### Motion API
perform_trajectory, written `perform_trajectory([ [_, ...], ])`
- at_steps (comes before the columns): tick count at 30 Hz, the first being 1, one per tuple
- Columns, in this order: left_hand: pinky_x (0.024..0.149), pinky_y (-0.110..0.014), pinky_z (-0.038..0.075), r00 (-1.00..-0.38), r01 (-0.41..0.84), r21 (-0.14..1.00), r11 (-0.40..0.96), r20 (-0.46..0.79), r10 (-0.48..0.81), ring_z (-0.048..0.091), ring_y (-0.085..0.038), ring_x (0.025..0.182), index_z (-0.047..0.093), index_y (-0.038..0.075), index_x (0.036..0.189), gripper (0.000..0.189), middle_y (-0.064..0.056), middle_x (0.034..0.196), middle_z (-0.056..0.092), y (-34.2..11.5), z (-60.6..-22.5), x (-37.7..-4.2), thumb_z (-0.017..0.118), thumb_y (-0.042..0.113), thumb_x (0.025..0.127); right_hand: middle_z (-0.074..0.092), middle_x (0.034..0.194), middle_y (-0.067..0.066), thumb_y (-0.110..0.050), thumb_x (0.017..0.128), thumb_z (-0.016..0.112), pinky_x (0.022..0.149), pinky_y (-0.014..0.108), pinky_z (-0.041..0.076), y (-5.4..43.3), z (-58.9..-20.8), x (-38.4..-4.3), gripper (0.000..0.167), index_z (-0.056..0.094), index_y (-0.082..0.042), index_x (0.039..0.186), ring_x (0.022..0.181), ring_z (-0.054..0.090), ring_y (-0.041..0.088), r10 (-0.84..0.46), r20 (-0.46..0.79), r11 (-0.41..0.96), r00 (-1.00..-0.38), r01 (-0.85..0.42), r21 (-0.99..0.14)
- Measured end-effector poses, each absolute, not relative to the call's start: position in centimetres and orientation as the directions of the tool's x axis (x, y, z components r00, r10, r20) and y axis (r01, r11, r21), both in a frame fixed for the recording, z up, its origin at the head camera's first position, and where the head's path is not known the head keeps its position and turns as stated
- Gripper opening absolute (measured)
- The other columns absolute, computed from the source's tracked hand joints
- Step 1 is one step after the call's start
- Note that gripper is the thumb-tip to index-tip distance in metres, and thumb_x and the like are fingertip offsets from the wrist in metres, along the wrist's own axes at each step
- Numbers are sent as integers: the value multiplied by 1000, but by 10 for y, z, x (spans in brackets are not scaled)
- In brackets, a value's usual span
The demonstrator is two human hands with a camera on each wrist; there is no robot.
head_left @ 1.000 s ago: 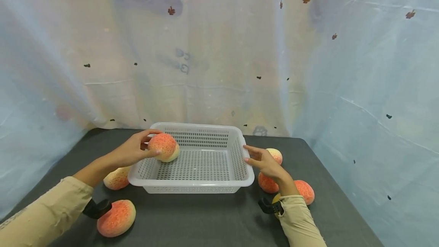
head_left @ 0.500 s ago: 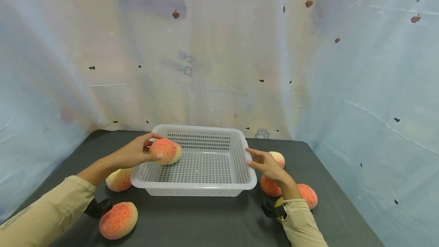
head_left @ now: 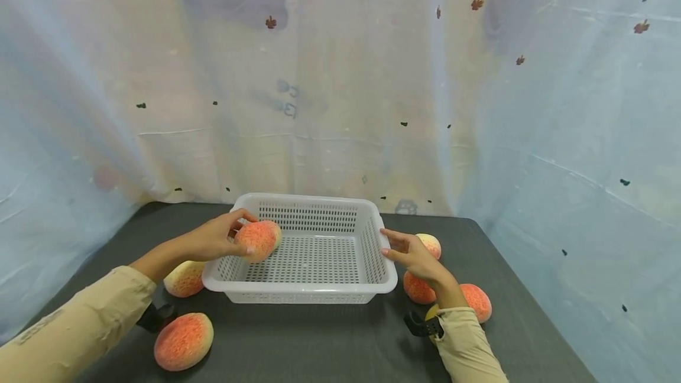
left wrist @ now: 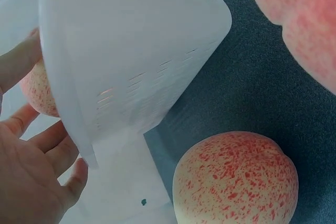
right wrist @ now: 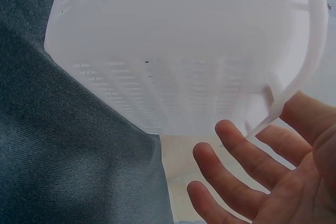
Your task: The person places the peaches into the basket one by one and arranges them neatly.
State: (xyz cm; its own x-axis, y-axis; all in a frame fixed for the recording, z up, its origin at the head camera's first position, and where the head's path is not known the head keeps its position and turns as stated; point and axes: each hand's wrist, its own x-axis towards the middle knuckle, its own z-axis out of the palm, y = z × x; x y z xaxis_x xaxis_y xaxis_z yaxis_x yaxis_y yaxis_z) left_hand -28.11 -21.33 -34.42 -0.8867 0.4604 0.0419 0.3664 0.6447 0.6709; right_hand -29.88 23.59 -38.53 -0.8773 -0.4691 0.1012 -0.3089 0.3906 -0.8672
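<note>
My left hand (head_left: 217, 238) grips a red-flecked peach (head_left: 256, 242) inside the left end of a white perforated plastic basket (head_left: 298, 289). Close behind that peach sits a paler peach (head_left: 275, 231), mostly hidden by it. In the left wrist view, the basket wall (left wrist: 126, 30) covers part of the fingers and of the held peach (left wrist: 38, 90). On the other side, my right hand (head_left: 417, 257) touches the basket's right rim with thumb and index fingertips. The right wrist view has its other fingers (right wrist: 231, 182) spread and nearly straight, off the basket.
Two peaches lie left of the basket, a yellowish one (head_left: 183, 279) and a redder one (head_left: 183, 341). Several more lie around the right forearm, including a pale-topped peach (head_left: 428, 245) and red peaches (head_left: 417, 288). A patterned curtain (head_left: 330, 87) hangs behind the dark table (head_left: 298, 347).
My left hand has lowered the peach and shifted it slightly right inside the basket, covering more of the paler peach. The right hand and basket stay in place.
</note>
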Motion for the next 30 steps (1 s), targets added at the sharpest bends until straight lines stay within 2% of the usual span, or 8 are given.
perform_trajectory([
  [9,85,-53,58,-896,344,587,733,-29,443,64,-37,113,46,12,134,66,-27,134,59,-207,-343,-280,85,24,81,48,148,32,-14,103,60,104,53,51,238,-384,-298,65,29,7,156,126,61,43,-486,110,381,-867,-324,-866],
  [17,79,-42,53,-899,374,484,791,-21,438,63,-26,104,49,15,130,64,-17,126,65,-205,-346,-279,86,25,79,48,148,34,-15,103,59,104,53,51,237,-384,-298,65,28,8,156,126,61,44,-503,118,369,-856,-335,-867],
  [20,79,-42,51,-900,374,459,806,-30,434,63,-24,102,50,15,130,64,-15,123,66,-204,-345,-278,87,25,78,49,148,34,-15,103,59,103,53,51,237,-383,-298,65,28,9,155,126,60,44,-504,120,370,-855,-340,-865],
  [27,96,-60,29,-897,389,415,822,-30,440,61,-26,106,51,18,125,62,-11,122,69,-199,-347,-277,88,26,76,51,145,34,-13,102,61,104,54,51,238,-382,-296,65,29,9,155,126,60,45,-496,111,376,-861,-328,-867],
  [30,102,-66,23,-897,390,413,823,-31,441,63,-28,110,52,18,124,61,-9,121,70,-198,-349,-278,88,24,75,51,145,35,-14,102,61,104,53,51,238,-382,-297,66,29,9,155,126,60,45,-499,114,373,-859,-332,-867],
])
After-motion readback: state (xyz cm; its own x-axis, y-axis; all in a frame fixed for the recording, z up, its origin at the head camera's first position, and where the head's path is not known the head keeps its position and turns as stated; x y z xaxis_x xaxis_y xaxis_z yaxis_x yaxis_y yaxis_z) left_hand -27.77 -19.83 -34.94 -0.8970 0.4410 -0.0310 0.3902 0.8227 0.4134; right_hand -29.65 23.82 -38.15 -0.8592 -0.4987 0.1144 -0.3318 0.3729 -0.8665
